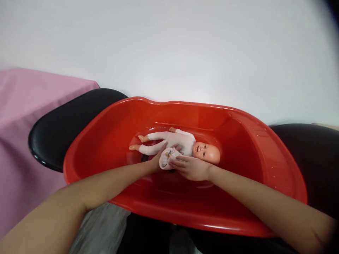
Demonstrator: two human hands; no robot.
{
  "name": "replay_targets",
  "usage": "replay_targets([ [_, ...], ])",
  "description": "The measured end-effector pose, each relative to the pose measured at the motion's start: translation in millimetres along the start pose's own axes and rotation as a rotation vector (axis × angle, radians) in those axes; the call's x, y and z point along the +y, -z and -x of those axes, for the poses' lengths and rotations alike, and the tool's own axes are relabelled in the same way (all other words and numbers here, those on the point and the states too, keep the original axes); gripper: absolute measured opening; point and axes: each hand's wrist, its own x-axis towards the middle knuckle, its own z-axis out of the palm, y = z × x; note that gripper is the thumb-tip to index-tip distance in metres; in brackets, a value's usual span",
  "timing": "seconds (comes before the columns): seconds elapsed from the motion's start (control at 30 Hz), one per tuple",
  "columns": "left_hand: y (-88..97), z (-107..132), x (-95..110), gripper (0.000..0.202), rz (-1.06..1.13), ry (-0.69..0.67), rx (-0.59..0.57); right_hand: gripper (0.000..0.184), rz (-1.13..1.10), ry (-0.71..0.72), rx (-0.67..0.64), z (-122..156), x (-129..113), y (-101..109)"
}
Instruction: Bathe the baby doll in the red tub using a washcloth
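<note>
A baby doll (182,141) in a white body suit lies on its back in a red baby bathtub (185,225), head to the right and bare feet to the left. Against the near side of its torso is a small whitish cloth (167,159) with a coloured print. My left hand (158,162) grips the cloth from the left, its fingers partly hidden behind it and their tips near the doll's belly. From the right, my right hand (192,168) pinches the cloth's edge, fingers closed on it, just below the doll's head.
Shallow water appears to lie in the tub's bottom. A black rounded seat (76,123) stands under the tub's left end, and a dark surface (312,158) lies at the right. Pink cloth (39,98) drapes a table at far left. A white wall (169,49) rises behind.
</note>
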Motion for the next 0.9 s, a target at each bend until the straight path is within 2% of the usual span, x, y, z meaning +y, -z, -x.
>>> replay_targets([
  [0.1, 9.0, -1.0, -5.1, 0.043, -0.014, -0.164, -0.108, 0.031, 0.071, 0.044, -0.017, 9.4, 1.2, -10.1],
  [0.2, 17.9, -6.6, -6.9, 0.059, -0.023, -0.238, -0.052, 0.035, 0.081, -0.007, 0.019, 17.9, 2.7, -10.9],
  [0.27, 23.3, -14.4, -6.8, 0.061, -0.028, -0.213, -0.008, 0.036, 0.090, -0.027, 0.027, 21.0, 3.5, -6.7],
  [0.4, 37.3, -35.7, -4.2, 0.051, -0.067, -0.150, 0.003, 0.031, 0.114, 0.013, -0.025, 25.9, 0.8, 2.4],
  [0.5, 52.7, -50.4, -1.6, 0.045, -0.097, -0.126, 0.043, 0.033, 0.041, 0.000, -0.038, 39.1, 0.0, -2.7],
  [0.63, 71.9, -65.3, -2.5, 0.041, -0.116, -0.124, 0.132, 0.043, -0.168, -0.151, 0.004, 68.2, 12.0, -18.9],
  [0.7, 77.3, -71.3, -4.5, 0.036, -0.126, -0.103, 0.157, 0.045, -0.243, -0.228, 0.024, 75.8, 20.3, -19.2],
  [0.8, 80.7, -78.1, -5.8, 0.030, -0.140, -0.083, 0.178, 0.042, -0.213, -0.227, -0.016, 60.4, 27.4, -6.6],
  [0.9, 83.1, -81.0, -4.0, 0.024, -0.158, -0.069, 0.207, 0.032, -0.163, -0.117, -0.081, 12.0, 30.9, 4.8],
])
